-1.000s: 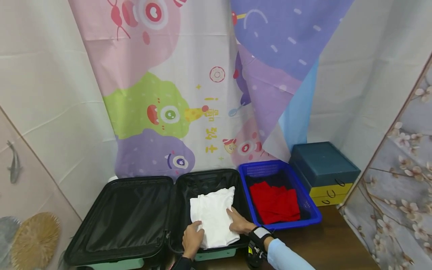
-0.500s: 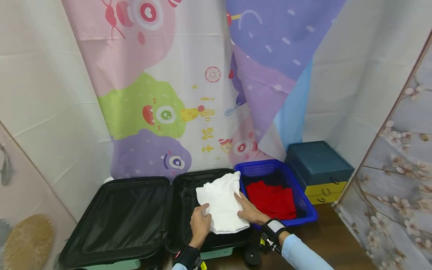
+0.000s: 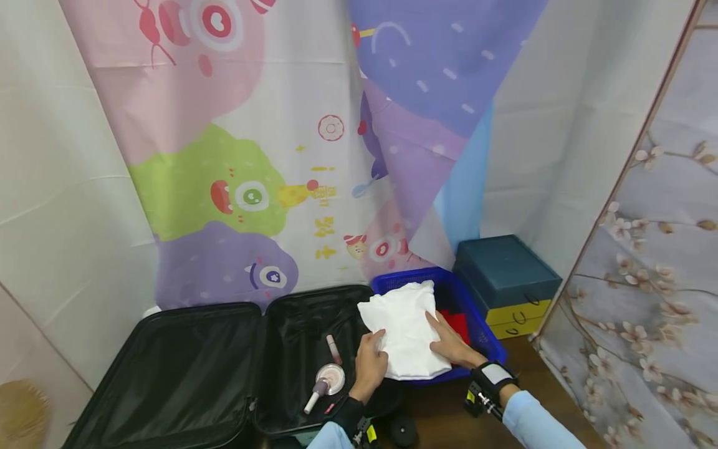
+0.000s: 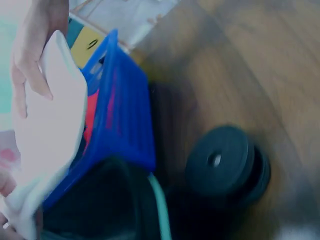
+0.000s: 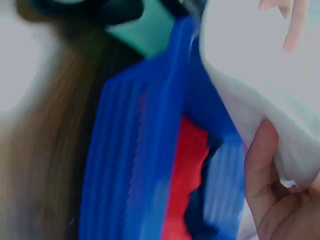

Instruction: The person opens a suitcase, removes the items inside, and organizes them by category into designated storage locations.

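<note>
A folded white cloth garment is held up between both hands, over the left part of a blue plastic basket. My left hand grips the garment's left edge, and my right hand holds the right edge. In the right wrist view, a finger of the right hand curls under the folded layers. Red cloth lies in the basket, mostly hidden behind the garment and right hand. In the left wrist view, the garment hangs tilted beside the basket's rim.
A black-lined suitcase lies open at left, its other half beside it. Inside are a round compact and two small cosmetic tubes, one pinkish. A dark green box with yellow drawers stands behind right. A black wheel-like object sits in front.
Both hands have lifted the white garment out of the suitcase and carried it right, over the basket. The compact and tubes beneath it have come into view. The head view has turned right.
</note>
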Demonstrator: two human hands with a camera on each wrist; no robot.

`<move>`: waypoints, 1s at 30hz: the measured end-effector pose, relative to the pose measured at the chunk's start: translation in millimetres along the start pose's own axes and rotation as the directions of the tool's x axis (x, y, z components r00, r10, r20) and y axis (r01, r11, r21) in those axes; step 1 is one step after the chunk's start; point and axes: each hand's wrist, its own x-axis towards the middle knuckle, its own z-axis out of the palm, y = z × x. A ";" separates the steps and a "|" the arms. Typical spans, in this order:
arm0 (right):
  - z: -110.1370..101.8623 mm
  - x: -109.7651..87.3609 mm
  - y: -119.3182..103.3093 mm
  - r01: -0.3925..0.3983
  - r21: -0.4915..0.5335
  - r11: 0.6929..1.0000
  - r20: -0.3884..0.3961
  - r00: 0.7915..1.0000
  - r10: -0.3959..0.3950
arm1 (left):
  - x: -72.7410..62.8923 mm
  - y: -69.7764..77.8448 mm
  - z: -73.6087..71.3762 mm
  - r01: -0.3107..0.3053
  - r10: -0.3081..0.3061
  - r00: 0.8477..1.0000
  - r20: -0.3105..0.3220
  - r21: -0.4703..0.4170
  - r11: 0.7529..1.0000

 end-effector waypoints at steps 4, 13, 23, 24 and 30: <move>-7.2 -0.6 15.9 -0.068 -0.030 0.997 0.019 0.997 0.068 | -7.1 0.1 15.2 -0.008 0.018 0.993 0.120 -0.082 0.997; -24.3 3.6 57.3 -0.008 -0.591 0.807 -0.023 1.000 -0.007 | -19.7 -7.2 20.1 -0.035 0.081 0.942 0.327 -0.145 0.989; -14.6 -11.2 59.6 -0.067 -0.791 0.609 -0.060 0.998 0.032 | -32.7 -15.6 18.3 0.066 -0.035 0.941 0.336 -0.082 0.994; -12.3 -12.4 56.4 -0.059 -0.780 0.623 -0.018 0.997 0.071 | -33.6 -17.1 18.9 0.079 -0.046 0.936 0.348 -0.083 0.993; -8.8 -9.8 42.0 -0.157 -0.661 0.734 0.161 0.925 0.343 | -34.2 -21.2 21.3 0.115 -0.058 0.925 0.375 -0.131 0.985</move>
